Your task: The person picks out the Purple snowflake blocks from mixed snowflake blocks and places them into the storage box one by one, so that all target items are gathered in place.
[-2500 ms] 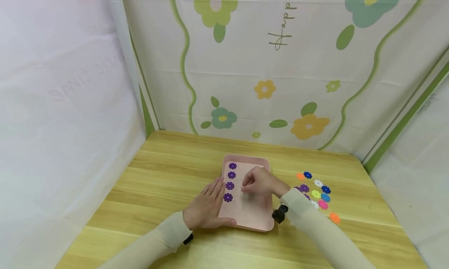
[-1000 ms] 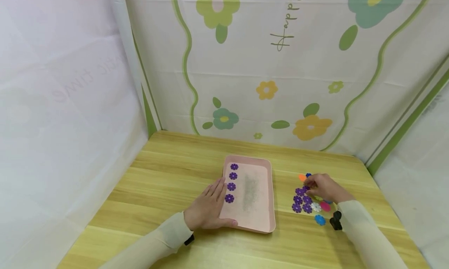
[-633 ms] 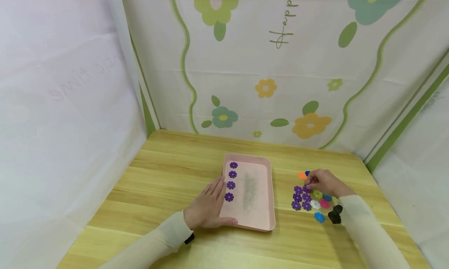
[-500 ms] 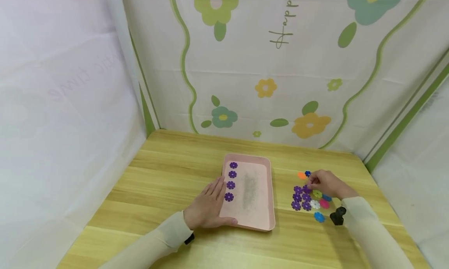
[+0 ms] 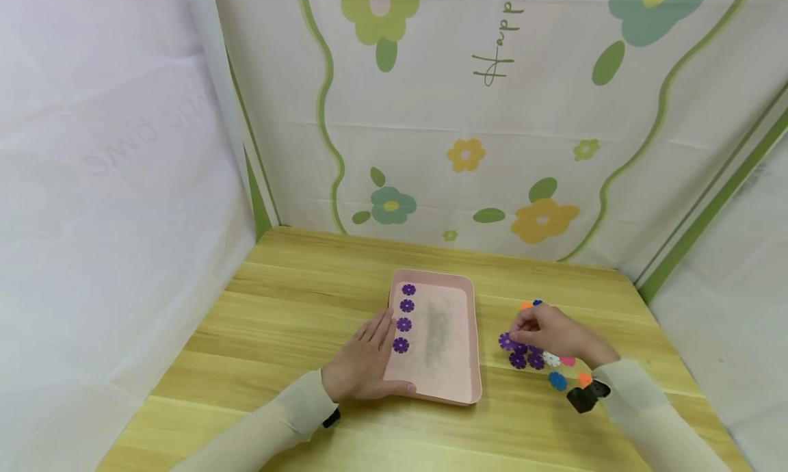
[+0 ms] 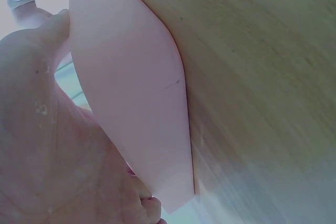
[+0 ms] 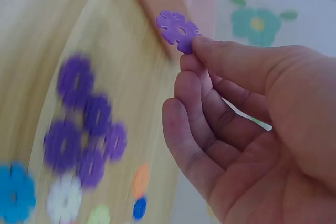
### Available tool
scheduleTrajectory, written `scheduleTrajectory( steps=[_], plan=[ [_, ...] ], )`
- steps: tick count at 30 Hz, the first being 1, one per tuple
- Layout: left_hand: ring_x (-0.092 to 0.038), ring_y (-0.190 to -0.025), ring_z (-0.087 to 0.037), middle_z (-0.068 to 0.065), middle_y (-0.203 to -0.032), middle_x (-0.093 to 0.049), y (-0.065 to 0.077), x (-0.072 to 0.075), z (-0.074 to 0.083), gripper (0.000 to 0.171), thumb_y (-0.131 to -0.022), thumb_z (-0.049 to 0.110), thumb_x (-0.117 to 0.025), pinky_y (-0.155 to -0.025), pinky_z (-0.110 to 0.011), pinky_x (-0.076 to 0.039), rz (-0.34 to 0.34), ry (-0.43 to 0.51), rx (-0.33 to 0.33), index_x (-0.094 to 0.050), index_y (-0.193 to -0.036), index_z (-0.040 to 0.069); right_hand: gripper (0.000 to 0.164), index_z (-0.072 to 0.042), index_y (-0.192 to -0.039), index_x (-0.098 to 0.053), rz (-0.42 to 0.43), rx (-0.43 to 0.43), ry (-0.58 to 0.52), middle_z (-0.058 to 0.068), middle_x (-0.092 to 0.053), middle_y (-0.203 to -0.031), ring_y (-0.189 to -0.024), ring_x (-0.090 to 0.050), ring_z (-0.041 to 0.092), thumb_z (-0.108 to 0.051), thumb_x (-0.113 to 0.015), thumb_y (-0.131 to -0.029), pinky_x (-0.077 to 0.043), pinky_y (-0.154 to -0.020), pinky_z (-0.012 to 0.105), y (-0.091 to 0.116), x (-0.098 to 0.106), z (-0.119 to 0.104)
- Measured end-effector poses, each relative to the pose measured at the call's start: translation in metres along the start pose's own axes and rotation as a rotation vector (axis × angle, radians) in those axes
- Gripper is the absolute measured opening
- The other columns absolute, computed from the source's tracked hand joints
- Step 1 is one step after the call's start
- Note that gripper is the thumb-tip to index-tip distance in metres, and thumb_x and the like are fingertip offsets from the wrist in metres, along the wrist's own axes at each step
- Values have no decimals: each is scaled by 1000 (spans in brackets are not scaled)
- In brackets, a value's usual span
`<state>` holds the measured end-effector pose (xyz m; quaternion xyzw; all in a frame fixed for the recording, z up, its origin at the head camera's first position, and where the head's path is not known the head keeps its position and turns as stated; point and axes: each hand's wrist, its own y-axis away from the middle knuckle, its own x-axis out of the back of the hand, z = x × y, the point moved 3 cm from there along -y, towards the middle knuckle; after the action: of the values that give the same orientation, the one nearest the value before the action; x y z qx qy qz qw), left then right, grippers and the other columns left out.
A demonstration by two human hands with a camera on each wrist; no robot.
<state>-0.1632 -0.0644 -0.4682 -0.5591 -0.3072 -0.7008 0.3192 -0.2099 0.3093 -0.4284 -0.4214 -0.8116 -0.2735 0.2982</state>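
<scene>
A purple snowflake disc [image 7: 177,31] is pinched between thumb and forefinger of my right hand [image 5: 550,332], which hovers over the loose discs right of the tray. Below it on the table lie several more purple discs [image 5: 518,360]. My left hand [image 5: 363,362] rests against the near left corner of the pink tray [image 5: 452,390], its fingers straight along the side and thumb at the front edge. In the left wrist view the palm lies by the tray's outer wall [image 6: 131,87]. Inside the tray, several purple discs [image 5: 403,324] form a column along the left side.
Loose discs of other colours lie right of the tray: a blue one [image 5: 557,381], a white one [image 5: 550,358], a pink one [image 5: 568,360] and an orange one [image 5: 585,379]. A greyish smudge [image 5: 438,332] marks the tray floor. Printed cloth [image 5: 431,116] hangs behind the table.
My right hand went from above the tray to the loose discs, pinched a purple disc there, and now lifts it leftward. The left hand stays at the tray.
</scene>
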Motion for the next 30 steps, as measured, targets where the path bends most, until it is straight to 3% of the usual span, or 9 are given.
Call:
scheduleTrajectory(
  steps=[10,19,24,30],
  plan=[
    [-21,-164,-40,-26,-175,-14,0,-1,-1,121,-91,87,-48,-132,-51,-29,-3,-7,7,-24,-164,-7,12,-14,-93,-77,-49,66,-4,-1,-75,-85,-70,-59,5,-21,-73,-101,-50,-61,21,-26,-43,-62],
    [-20,-164,-41,-28,-175,-14,1,1,0,121,-91,85,-50,-132,-51,-29,4,-4,12,-23,-164,-8,9,-13,-88,-78,-97,114,-41,0,-78,-85,-74,-66,9,-14,-76,-97,-56,-67,21,-55,-86,-103],
    [-21,-163,-41,-28,-175,-15,2,2,0,121,-91,85,-51,-131,-51,-30,14,-12,5,-24,-164,-9,9,-10,-88,-79,-74,132,-50,1,-78,-84,-74,-66,8,-9,-76,-96,-56,-68,20,-68,-105,-116],
    [-21,-163,-40,-27,-175,-16,2,1,1,121,-91,85,-50,-131,-51,-30,7,-22,-1,-24,-164,-8,10,-12,-89,-80,-62,118,-63,-2,-78,-83,-73,-66,6,-9,-76,-97,-56,-69,19,-80,-122,-116]
  ],
)
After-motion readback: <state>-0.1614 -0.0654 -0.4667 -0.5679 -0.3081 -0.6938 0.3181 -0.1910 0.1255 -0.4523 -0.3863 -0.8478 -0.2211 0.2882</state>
